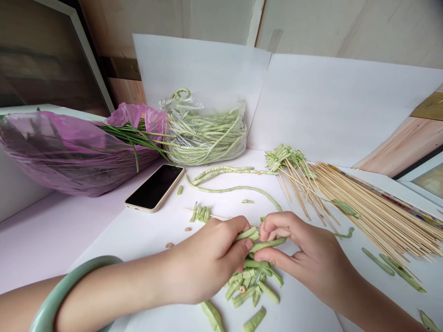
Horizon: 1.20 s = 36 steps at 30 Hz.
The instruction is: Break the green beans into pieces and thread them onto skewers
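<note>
Above the white surface, my left hand, a green bangle on its wrist, is closed around short green bean pieces. My right hand pinches one end of a bean piece between thumb and fingers, close to the left fingertips. Below both hands lies a loose pile of cut bean pieces. Behind my left hand, a wooden skewer carries several bean pieces. Whole long beans lie farther back. The left palm's contents are partly hidden.
A phone lies left, before a purple bag of green stalks. A clear bag of long beans stands at the back. Bare skewers spread across the right, beside a bundle of bean-loaded skewers. White boards stand behind.
</note>
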Motion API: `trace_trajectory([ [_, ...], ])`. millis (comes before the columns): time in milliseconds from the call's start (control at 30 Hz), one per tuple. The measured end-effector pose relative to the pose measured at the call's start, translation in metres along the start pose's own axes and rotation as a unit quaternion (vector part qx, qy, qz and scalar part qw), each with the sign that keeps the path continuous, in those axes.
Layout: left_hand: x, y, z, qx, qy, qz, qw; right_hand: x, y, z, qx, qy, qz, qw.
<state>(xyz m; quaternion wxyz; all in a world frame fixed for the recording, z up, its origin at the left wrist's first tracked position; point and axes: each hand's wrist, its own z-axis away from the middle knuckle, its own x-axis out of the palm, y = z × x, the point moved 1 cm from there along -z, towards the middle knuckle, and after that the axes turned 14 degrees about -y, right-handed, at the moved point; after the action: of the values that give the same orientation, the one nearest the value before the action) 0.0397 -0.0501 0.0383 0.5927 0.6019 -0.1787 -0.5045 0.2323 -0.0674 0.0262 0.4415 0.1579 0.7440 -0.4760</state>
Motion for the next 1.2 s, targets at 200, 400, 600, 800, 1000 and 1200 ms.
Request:
trace_trajectory([
  [200,-0.002,-0.003,0.001,0.019,-0.008,-0.048,0.999,0.001,-0.001,0.001,-0.023,0.015,0.033,0.999],
  [400,-0.003,-0.003,0.002,0.0,-0.005,-0.082,0.997,0.001,0.001,-0.003,-0.037,-0.019,0.037,0.998],
  [600,-0.004,-0.001,0.002,-0.012,0.001,-0.101,0.995,-0.002,0.001,-0.005,-0.112,-0.071,0.057,0.989],
  [800,-0.009,0.0,0.003,0.016,-0.052,-0.024,0.998,-0.003,-0.005,-0.005,-0.151,-0.101,0.058,0.982],
  [1000,-0.014,0.012,0.006,0.056,-0.222,0.078,0.97,-0.008,-0.024,0.004,-0.164,-0.238,-0.025,0.957],
  [1200,0.0,-0.014,0.002,0.242,-0.379,0.09,0.889,-0.014,-0.031,0.008,-0.169,-0.269,-0.07,0.945],
])
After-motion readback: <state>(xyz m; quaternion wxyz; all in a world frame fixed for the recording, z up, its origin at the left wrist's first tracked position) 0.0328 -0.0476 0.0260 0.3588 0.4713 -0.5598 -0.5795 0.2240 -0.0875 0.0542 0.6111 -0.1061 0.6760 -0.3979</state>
